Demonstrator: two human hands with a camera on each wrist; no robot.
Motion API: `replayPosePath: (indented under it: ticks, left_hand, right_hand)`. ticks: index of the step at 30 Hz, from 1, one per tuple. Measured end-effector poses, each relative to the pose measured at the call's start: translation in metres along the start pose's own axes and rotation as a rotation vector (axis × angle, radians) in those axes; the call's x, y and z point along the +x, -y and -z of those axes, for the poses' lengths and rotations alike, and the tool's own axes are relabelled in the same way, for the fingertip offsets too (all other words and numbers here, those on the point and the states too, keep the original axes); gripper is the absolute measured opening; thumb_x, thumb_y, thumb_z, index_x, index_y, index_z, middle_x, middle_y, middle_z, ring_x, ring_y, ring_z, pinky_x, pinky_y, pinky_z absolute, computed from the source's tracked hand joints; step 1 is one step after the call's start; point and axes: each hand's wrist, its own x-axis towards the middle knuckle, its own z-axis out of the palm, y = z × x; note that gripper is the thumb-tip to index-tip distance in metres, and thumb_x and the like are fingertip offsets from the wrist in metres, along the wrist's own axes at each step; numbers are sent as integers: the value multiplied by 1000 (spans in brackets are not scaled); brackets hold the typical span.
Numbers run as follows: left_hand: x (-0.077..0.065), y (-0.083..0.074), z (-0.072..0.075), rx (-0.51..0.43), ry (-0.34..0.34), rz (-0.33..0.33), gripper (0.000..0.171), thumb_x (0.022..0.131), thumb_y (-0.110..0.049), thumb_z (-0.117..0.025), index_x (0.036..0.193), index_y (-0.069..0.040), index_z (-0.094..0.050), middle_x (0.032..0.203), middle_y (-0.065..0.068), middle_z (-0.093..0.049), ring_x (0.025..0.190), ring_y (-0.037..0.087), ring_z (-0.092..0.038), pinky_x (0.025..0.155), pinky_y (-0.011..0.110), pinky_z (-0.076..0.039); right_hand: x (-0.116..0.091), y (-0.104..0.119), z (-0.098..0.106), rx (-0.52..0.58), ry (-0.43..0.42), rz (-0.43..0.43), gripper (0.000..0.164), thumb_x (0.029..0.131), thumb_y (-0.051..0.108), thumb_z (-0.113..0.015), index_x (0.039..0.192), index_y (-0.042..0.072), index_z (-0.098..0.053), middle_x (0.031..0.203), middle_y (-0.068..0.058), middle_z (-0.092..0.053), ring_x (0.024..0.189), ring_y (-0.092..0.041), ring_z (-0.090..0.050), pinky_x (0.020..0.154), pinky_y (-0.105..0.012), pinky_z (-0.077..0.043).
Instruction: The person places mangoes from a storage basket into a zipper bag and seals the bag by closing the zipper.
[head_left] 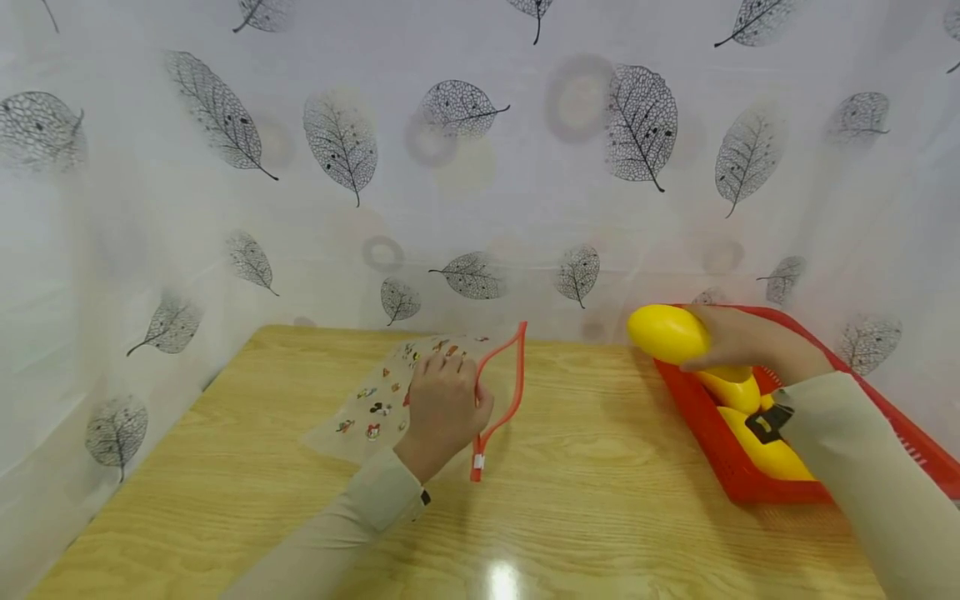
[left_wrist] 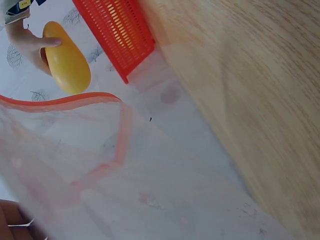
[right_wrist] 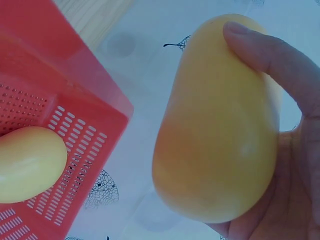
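My left hand [head_left: 446, 404] grips a clear plastic zip bag [head_left: 360, 421] printed with small cartoon figures. The bag's red zip edge [head_left: 519, 379] gapes open to the right, and a white slider [head_left: 478, 460] sits at its near end. My right hand [head_left: 731, 333] holds a smooth yellow mango [head_left: 666, 333] above the far left corner of a red basket [head_left: 701, 429]. In the right wrist view, the thumb lies over the upper end of the mango [right_wrist: 215, 130] and the fingers are mostly hidden behind it.
More yellow mangoes [head_left: 768, 450] lie in the basket, which has slotted walls and stands at the right of the wooden table [head_left: 600, 517]. Behind the table hangs a pale curtain [head_left: 495, 208] printed with dark leaves.
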Motion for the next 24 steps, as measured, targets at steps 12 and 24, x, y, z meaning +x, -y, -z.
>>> replayPosePath:
  ticks: [12, 24]
  left_hand:
    - [1, 1, 2, -1, -5, 3, 13, 71, -15, -63, 62, -10, -56, 65, 4, -61, 65, 23, -54, 72, 38, -47]
    - [4, 2, 5, -4, -6, 7, 11, 71, -15, -62, 64, -10, -58, 67, 5, -64, 66, 25, -56, 74, 40, -48]
  right_hand:
    - [1, 10, 1, 30, 16, 23, 85, 69, 45, -77, 135, 7, -38, 116, -12, -57, 96, -26, -52, 81, -51, -47]
    - [4, 16, 2, 35, 34, 17, 90, 70, 45, -76, 138, 6, -33, 119, -15, -55, 98, -27, -52, 84, -53, -47]
